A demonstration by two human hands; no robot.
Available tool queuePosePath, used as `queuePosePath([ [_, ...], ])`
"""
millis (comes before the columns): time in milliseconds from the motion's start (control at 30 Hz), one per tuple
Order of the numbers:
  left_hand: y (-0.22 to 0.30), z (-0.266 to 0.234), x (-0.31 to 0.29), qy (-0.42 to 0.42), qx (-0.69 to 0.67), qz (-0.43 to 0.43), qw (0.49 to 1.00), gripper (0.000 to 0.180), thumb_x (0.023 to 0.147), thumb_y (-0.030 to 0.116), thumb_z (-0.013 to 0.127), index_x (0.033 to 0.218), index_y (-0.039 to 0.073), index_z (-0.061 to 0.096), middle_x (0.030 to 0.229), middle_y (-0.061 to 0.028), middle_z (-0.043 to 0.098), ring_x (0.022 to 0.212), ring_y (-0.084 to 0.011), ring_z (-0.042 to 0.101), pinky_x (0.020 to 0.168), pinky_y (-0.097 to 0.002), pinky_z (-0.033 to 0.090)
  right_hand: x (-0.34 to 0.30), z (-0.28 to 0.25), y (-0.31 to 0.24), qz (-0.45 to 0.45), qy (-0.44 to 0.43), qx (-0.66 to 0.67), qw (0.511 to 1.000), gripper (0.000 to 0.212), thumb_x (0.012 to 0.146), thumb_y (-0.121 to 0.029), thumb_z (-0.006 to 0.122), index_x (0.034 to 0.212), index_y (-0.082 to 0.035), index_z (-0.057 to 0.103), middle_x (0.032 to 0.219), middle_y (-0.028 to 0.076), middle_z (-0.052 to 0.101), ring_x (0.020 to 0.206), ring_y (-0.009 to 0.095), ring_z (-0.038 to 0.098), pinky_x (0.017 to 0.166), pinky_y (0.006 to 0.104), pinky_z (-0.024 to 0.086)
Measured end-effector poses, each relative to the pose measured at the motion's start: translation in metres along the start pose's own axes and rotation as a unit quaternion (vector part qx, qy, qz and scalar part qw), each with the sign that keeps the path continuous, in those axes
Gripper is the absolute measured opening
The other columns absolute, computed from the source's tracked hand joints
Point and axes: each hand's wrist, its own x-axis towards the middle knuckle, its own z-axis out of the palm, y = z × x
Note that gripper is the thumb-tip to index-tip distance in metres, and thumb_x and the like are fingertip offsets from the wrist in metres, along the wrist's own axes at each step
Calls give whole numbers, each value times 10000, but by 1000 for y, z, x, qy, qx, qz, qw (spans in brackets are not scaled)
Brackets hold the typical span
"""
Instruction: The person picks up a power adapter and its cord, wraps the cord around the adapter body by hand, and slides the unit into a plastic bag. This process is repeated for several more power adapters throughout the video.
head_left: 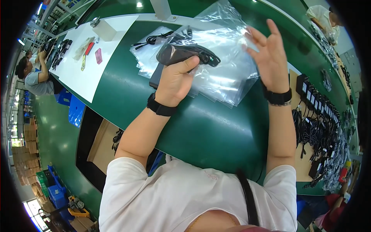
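My left hand (176, 79) is closed round a black power adapter (174, 54) with its cable (205, 56) coiled beside it. A clear plastic bag (222, 19) lies against the adapter; glare hides whether it wraps all round. At the bag's right edge is my right hand (268, 54), palm turned up and fingers spread, with thumb and fingertips close to the film. I cannot tell if they touch it. Beneath, a stack of clear bags (226, 91) rests on the green table (208, 127). Another black block (156, 77) shows partly under my left hand.
Rows of black adapters (317, 100) and bundled cables (309, 131) fill a board at the right. At the left, a white sheet (73, 77) carries a bottle (103, 30), a pink piece (98, 56) and small tools. Other people work at far left and far right.
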Motion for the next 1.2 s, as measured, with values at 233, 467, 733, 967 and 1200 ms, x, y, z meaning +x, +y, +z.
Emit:
queuePosePath([
  [233,-13,24,-9,-63,32,-5,997,408,757,15,646,1138,53,506,1077,-65,569,1007,-191,531,880,-353,440,-29,61,20,213,-46,150,964,547,886,-369,496,1300,-40,361,1177,135,497,1020,213,516,788,375,483],
  [467,-10,28,-4,-36,224,87,970,500,745,59,678,1193,32,458,1062,-86,573,997,-190,538,864,-349,441,-29,54,13,28,74,-266,961,208,880,-151,526,917,33,615,804,100,631,618,169,587,569,251,459],
  [733,-7,20,-5,9,389,109,915,228,771,138,671,944,5,605,926,-79,602,924,-163,537,815,-275,425,-39,55,38,-185,-12,-406,895,167,873,-154,549,937,-24,630,816,50,612,737,138,562,675,246,443],
  [967,-3,18,-10,13,307,135,942,220,872,166,540,983,-10,611,923,-80,600,866,-128,533,775,-232,412,-34,55,30,17,-42,-230,972,337,919,-273,476,1036,15,606,956,28,608,793,72,511,713,207,412],
  [1200,9,21,-7,65,169,37,983,227,888,130,496,1002,-51,573,880,-52,598,799,-92,527,727,-219,411,-36,52,36,-125,-117,-313,934,244,879,-183,542,989,21,615,1021,82,592,835,116,532,733,216,417],
])
